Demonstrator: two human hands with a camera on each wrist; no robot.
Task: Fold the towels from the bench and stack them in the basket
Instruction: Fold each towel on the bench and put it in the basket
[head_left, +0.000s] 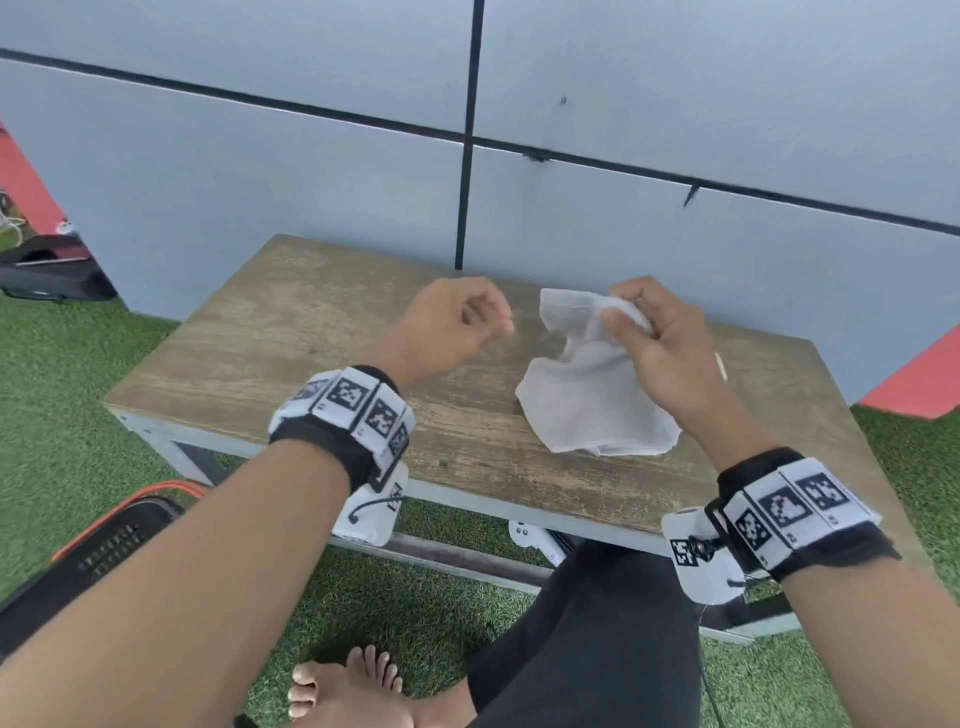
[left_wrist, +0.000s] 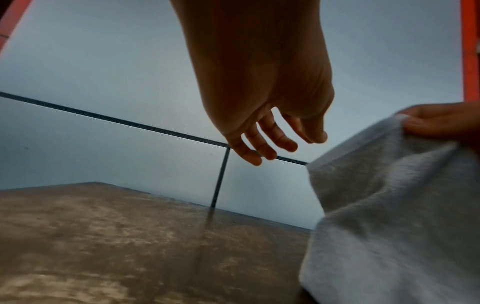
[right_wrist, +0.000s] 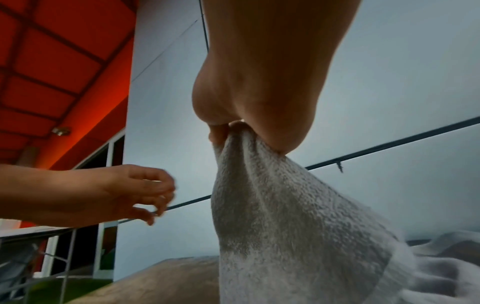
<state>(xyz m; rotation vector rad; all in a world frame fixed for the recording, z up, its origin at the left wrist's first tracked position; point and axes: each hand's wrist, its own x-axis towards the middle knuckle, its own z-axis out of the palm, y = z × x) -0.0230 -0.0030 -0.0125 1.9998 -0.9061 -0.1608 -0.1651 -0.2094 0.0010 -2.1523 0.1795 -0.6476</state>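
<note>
A white towel (head_left: 592, 395) lies crumpled on the right half of the wooden bench (head_left: 291, 332). My right hand (head_left: 639, 317) pinches its upper edge and lifts it, so the cloth hangs down to the bench top; the right wrist view shows the towel (right_wrist: 272, 216) drawn up into my right hand (right_wrist: 228, 131). My left hand (head_left: 483, 317) hovers just left of the towel with loosely curled fingers and holds nothing. In the left wrist view my left hand (left_wrist: 272, 144) hangs free beside the towel (left_wrist: 389, 216).
A black basket with an orange rim (head_left: 104, 540) stands on the green turf at the lower left, below the bench. A grey panelled wall (head_left: 623, 104) backs the bench. My leg and bare foot (head_left: 353, 691) sit in front of it.
</note>
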